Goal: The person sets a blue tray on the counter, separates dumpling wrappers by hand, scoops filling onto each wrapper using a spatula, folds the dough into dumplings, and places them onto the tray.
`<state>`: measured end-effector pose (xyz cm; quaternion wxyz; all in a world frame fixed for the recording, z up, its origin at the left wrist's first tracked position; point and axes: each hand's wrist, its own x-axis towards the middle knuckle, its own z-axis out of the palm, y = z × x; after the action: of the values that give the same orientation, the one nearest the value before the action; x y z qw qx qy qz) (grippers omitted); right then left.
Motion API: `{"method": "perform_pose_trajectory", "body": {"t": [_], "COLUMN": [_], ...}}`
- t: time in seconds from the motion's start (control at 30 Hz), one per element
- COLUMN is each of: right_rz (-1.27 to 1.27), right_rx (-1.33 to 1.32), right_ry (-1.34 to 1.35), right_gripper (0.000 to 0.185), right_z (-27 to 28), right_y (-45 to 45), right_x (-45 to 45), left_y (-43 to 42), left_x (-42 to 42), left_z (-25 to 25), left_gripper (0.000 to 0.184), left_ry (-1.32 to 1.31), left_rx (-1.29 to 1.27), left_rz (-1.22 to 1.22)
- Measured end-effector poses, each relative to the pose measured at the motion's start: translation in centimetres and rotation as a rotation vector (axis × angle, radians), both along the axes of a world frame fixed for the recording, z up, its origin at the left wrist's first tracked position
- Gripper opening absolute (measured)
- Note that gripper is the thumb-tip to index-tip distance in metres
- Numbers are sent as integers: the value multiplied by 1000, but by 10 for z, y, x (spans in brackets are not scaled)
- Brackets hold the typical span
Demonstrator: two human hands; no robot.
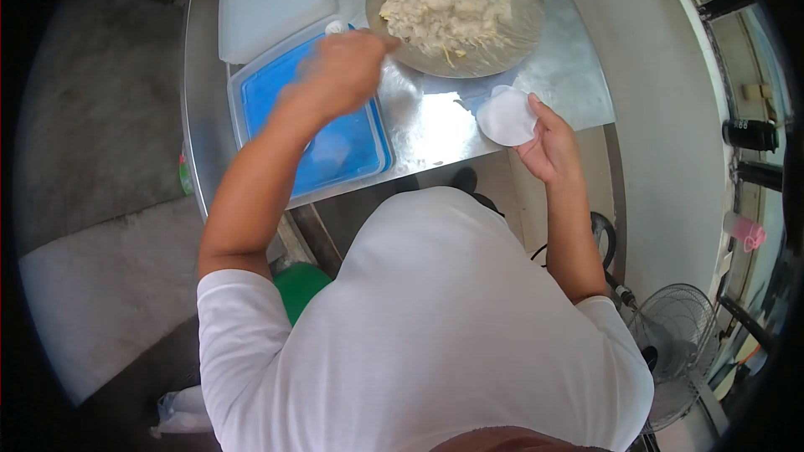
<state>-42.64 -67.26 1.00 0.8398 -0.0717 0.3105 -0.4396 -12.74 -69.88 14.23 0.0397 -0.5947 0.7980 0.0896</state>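
My right hand (548, 141) pinches a small stack of round white dumpling wrappers (507, 115) between thumb and fingers, near the table's front edge. My left hand (347, 71) is smeared by motion above a blue-lined plastic tray (360, 138), close to the bowl's left edge; whether it holds anything is hidden. A wide metal bowl (469, 67) holds a heap of pale, wet-looking filling (452, 0) with yellowish shreds. At the tray's far edge, just beyond my left hand, sits a small white dumpling-like piece (336, 27).
A translucent plastic lid or container (272, 4) lies behind the tray on the steel table (586, 75). A green rounded object (300, 289) stands below the table. To the right are a wall, a wire-caged fan (678, 326) and a black cup-like object (749, 135).
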Motion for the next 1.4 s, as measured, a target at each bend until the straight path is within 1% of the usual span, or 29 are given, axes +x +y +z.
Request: {"method": "perform_pose_trajectory", "body": {"t": [0.03,0.07,0.13,0.17,0.23,0.27,0.33,0.37,0.43,0.47,0.53,0.57,0.6,0.63,0.67,0.7,0.73,0.8,0.83,0.9,0.93,0.97,1.03,1.07,1.2,1.3,1.37,1.4], "right_rz": [0,2,9,6,1,20,44,67,90,91,85,63,37,20,-2,-24,-51,-53,-43,-50,-60,-51,-48,-42,-12,0,3,-13], "right_rx": [1,-21,-47,-25,3,8,11,5,-5,-19,-27,-17,-9,-6,30,65,94,83,67,66,59,57,79,76,52,43,31,19], "right_ry": [-3,14,30,3,-27,-29,-33,-43,-53,-68,-77,-129,-180,-176,-211,-246,-152,-139,-129,-102,-78,-82,-97,-102,-120,-110,-109,-93], "right_gripper": [43,42,42,42,42,43,45,46,47,47,48,46,45,45,44,44,44,44,44,44,45,45,47,47,48,48,48,48], "right_z": [-4,-9,-10,-8,-6,-4,-4,-6,-7,-6,-5,-4,-3,-2,-2,-1,3,-2,-4,-4,-3,-2,0,0,-4,-5,-3,-3], "right_y": [0,1,-1,-2,-2,-3,-7,-8,-12,-12,-13,-14,-16,-18,-20,-22,-23,-22,-21,-20,-20,-20,-19,-19,-17,-15,-17,-17], "right_x": [0,0,2,5,10,12,13,14,17,20,23,24,25,26,28,30,30,30,30,27,26,26,25,25,21,21,20,20], "left_y": [2,3,5,7,11,10,4,3,3,2,2,5,12,19,26,35,46,51,48,36,27,21,7,2,0,0,3,1], "left_x": [4,4,1,2,1,3,1,2,1,4,-2,-7,-11,-14,-15,-22,-29,-32,-21,7,8,6,-3,0,-10,-8,-18,-16], "left_z": [7,7,2,-2,-8,-6,7,-1,-18,-22,-17,-13,-7,-5,-12,-12,-11,-5,-5,-5,2,3,2,-14,-14,-14,-8,-6], "left_gripper": [51,51,51,51,52,52,52,52,45,45,38,38,36,34,41,41,44,52,52,51,45,45,40,42,46,47,47,47], "left_ry": [13,10,-217,-219,-114,-114,14,13,-75,-76,177,182,260,337,327,330,282,197,198,539,446,443,27,-21,4,47,-62,-64], "left_rx": [-57,-58,104,101,46,49,48,47,65,64,186,188,204,223,163,172,187,223,227,184,159,155,-23,16,83,0,106,105], "left_rz": [81,79,108,112,47,50,178,183,0,-5,5,-3,21,41,-73,-91,-73,-35,-37,-96,-9,-1,118,84,43,70,34,29]}}
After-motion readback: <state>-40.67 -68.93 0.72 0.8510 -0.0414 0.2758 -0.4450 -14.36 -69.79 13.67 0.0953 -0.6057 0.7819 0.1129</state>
